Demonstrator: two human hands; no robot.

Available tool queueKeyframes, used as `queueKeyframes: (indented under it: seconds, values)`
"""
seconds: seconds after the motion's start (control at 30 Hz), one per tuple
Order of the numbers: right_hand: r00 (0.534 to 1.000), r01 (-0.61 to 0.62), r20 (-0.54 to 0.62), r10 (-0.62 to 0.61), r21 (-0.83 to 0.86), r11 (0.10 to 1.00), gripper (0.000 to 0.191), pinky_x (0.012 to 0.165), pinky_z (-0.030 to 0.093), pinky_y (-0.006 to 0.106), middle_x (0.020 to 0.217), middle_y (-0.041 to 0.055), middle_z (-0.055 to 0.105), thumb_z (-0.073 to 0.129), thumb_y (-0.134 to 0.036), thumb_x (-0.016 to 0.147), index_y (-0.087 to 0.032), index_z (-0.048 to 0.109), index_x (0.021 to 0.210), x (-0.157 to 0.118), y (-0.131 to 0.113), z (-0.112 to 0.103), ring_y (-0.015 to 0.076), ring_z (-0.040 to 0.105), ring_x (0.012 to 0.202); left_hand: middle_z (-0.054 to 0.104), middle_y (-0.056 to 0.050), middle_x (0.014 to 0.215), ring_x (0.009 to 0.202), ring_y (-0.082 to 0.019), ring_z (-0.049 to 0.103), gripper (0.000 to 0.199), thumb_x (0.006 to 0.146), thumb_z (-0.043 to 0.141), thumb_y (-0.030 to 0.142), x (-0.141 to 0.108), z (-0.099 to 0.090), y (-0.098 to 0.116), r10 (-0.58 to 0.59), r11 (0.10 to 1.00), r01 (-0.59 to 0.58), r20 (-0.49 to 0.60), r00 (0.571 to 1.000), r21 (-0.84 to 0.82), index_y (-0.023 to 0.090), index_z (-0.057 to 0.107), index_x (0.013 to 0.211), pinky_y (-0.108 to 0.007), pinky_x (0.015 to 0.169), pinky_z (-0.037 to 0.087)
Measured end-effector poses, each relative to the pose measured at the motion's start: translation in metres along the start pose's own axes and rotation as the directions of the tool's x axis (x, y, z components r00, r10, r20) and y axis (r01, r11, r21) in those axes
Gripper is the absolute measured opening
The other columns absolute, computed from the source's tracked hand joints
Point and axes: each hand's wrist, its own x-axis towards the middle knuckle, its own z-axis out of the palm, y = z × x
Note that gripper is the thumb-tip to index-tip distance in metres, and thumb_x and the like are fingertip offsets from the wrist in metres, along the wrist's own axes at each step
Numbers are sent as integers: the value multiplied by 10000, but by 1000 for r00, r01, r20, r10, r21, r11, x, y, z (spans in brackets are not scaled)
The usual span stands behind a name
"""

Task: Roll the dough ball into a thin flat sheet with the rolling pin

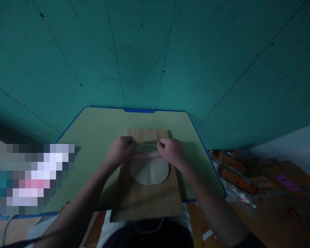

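A flat round of pale dough (150, 173) lies on a wooden board (146, 201). Across its far part runs a rolling pin (147, 155), level from side to side. My left hand (122, 149) is closed around the pin's left end, and my right hand (172, 149) grips the right end. The far edge of the dough shows just beyond the pin, between my fists. A shallow crease runs down the middle of the near part of the dough.
The board rests on a pale green table (80, 148) with a blue rim and overhangs its near edge. A teal wall (155, 69) rises behind. A pixelated patch hides something at the left. Cardboard (286, 179) and plastic wrapping (237, 196) lie on the right.
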Motion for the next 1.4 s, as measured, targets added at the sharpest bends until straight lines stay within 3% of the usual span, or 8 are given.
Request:
queueKeyframes:
  seconds: [0.13,0.27,0.63,1.0,1.2,1.4]
  values:
    - [999,28,-24,-27,21,999,347,561,219,314,649,28,691,504,-324,950,-214,672,666,-20,4,3,138,556,568,623,-49,618,576,-166,560,340,885,412,341,-24,7,-2,13,1000,-14,-31,999,-19,197,647,687,-272,546,323]
    - [997,66,-33,-65,35,997,354,553,198,317,610,18,650,493,-326,951,-211,645,653,-18,6,7,129,510,539,701,-81,703,647,-203,635,335,894,426,338,-24,13,0,50,995,-46,-42,998,91,220,679,709,-292,586,349]
    - [998,13,65,-11,-22,1000,322,598,325,302,829,77,754,485,-328,955,-214,749,809,42,6,3,178,626,685,770,-144,897,799,-289,720,382,902,406,340,31,1,9,19,976,-30,50,999,215,195,758,932,-333,636,469]
    - [998,-68,-22,67,-85,994,339,728,444,307,1015,119,765,442,-305,976,-211,768,981,83,5,2,224,689,872,755,-211,1029,942,-353,717,455,903,364,329,71,-5,12,67,965,-44,-81,994,260,155,768,1021,-391,732,519]
    - [998,-41,-59,38,-58,997,255,740,436,308,984,111,731,455,-265,970,-196,700,975,62,5,3,225,667,898,745,-191,1010,939,-328,707,436,932,363,361,49,-1,9,45,967,-19,-95,994,254,155,734,1030,-384,743,522]
    - [984,49,-170,-54,-31,998,185,842,438,355,1068,124,674,531,-287,927,-177,644,1024,8,8,11,266,613,995,618,-226,1333,1221,-370,585,451,947,426,422,1,18,6,129,979,-70,-311,942,194,122,639,1209,-491,961,483]
